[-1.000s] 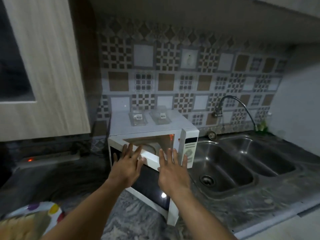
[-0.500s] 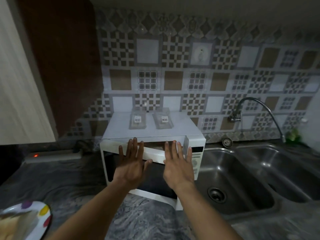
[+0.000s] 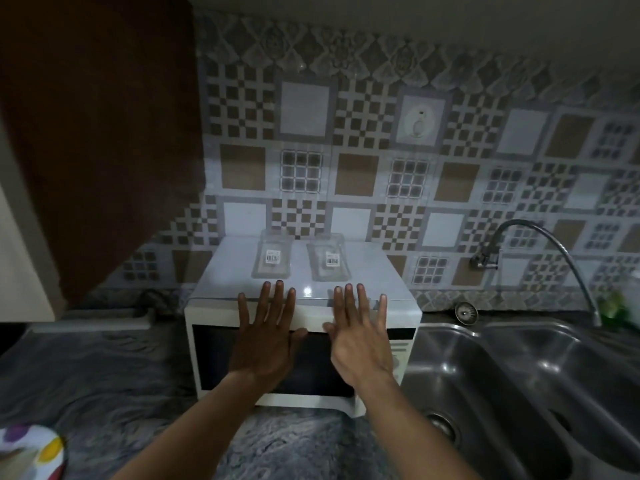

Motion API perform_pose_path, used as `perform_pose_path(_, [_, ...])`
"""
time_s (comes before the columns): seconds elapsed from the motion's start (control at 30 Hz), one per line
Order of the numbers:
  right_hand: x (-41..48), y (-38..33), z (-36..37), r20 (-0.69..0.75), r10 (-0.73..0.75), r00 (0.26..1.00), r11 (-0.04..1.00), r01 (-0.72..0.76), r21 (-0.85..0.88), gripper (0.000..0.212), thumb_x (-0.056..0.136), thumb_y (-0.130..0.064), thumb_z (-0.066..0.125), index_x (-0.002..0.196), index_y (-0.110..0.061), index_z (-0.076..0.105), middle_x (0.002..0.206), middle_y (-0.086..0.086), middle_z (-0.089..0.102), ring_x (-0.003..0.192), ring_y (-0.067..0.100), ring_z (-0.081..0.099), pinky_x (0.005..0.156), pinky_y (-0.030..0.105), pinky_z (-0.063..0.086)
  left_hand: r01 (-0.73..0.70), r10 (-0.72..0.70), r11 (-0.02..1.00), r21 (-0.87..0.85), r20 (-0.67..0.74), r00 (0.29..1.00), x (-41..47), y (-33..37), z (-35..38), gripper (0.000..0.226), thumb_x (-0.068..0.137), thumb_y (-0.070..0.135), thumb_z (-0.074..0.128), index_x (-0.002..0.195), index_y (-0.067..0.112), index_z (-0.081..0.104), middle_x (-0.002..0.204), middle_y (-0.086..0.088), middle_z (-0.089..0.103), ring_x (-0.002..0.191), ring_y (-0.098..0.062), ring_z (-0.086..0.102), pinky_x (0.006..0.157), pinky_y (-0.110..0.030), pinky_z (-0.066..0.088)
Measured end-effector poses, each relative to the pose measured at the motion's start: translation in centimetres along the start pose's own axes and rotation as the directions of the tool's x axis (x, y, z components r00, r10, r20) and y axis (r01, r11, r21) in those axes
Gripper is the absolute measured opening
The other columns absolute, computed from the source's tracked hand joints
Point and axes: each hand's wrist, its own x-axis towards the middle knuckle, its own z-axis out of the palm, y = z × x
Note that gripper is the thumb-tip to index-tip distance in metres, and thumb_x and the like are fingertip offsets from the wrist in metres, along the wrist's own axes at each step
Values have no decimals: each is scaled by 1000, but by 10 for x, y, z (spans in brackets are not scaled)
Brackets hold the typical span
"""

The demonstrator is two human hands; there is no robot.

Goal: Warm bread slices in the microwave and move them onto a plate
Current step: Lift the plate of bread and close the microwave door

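A white microwave (image 3: pixel 214 344) with a dark glass door stands on the grey counter against the tiled wall. Its door is shut flush with the front. My left hand (image 3: pixel 266 337) lies flat on the upper middle of the door, fingers spread. My right hand (image 3: pixel 360 341) lies flat beside it, toward the control panel (image 3: pixel 401 351). Neither hand holds anything. A white plate with coloured dots (image 3: pixel 31 452) shows at the bottom left corner, cut off by the frame. No bread is visible; the inside of the microwave is hidden.
Two clear plastic containers (image 3: pixel 273 259) (image 3: pixel 329 259) with barcode labels sit on top of the microwave. A steel double sink (image 3: pixel 519 393) with a curved tap (image 3: pixel 540 244) lies right of it. A power strip (image 3: pixel 93 322) runs along the wall at left.
The microwave door swung from half open to fully shut under both my flat hands. The view moved closer and rightward, and the plate slid toward the bottom left corner.
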Motion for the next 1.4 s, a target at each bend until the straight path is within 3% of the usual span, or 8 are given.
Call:
perform_pose_path(0.2, [15,9,7,5,-53,999,998,53,36,61,101,-38,25,147,-4,45,151,17,44,147,33,28,116,65,10,45,-46,998,39,24,999,14,-1,-2,65,103,48,17,151,6,31,158,-14,29,150,-29,18,118,-60,8])
perform_pose_path(0.4, [26,15,9,17,-61,998,995,59,85,59,93,-39,39,137,-5,59,141,14,58,142,34,42,112,65,9,40,-43,996,80,27,999,25,0,-6,64,98,48,26,132,5,60,134,-13,61,134,-33,48,115,-61,15])
perform_pose_path(0.47, [30,19,2,36,-62,997,990,57,130,58,95,-40,43,142,-8,53,146,11,54,145,30,37,116,63,0,64,-66,997,47,36,997,28,2,-14,63,98,50,27,138,10,54,141,-9,57,136,-27,47,120,-55,14])
perform_pose_path(0.53, [35,23,-5,73,-80,994,982,66,179,58,98,-43,42,147,-13,45,149,5,48,144,25,35,119,60,-7,78,-78,997,16,52,996,30,3,-18,61,100,50,29,149,16,40,153,-3,43,144,-20,34,123,-48,8])
perform_pose_path(0.63, [42,27,-17,121,-99,988,971,70,227,55,98,-45,43,145,-17,46,146,2,50,139,22,40,122,56,-2,112,-110,994,-22,69,992,32,4,-23,61,100,52,28,152,20,31,158,1,34,147,-14,25,123,-43,4])
perform_pose_path(0.9, [53,27,-18,186,-111,976,963,60,262,41,96,-44,49,122,-15,61,118,5,63,116,26,57,120,50,19,145,-140,989,-31,125,982,38,4,-32,59,100,51,37,150,21,37,156,3,37,145,-11,30,121,-41,5])
perform_pose_path(1.17, [57,30,-22,254,-70,965,967,3,253,42,96,-50,50,118,-16,63,115,6,67,113,27,59,121,47,16,151,-137,986,-70,174,975,41,4,-41,54,99,51,39,145,22,42,148,4,47,138,-13,40,120,-39,11])
perform_pose_path(1.4, [59,27,-25,252,-24,967,961,-47,273,37,98,-42,54,112,-9,62,116,14,65,115,33,55,113,40,33,184,-169,979,-88,154,974,44,9,-45,42,98,48,44,132,25,52,133,6,57,124,-13,51,118,-38,20])
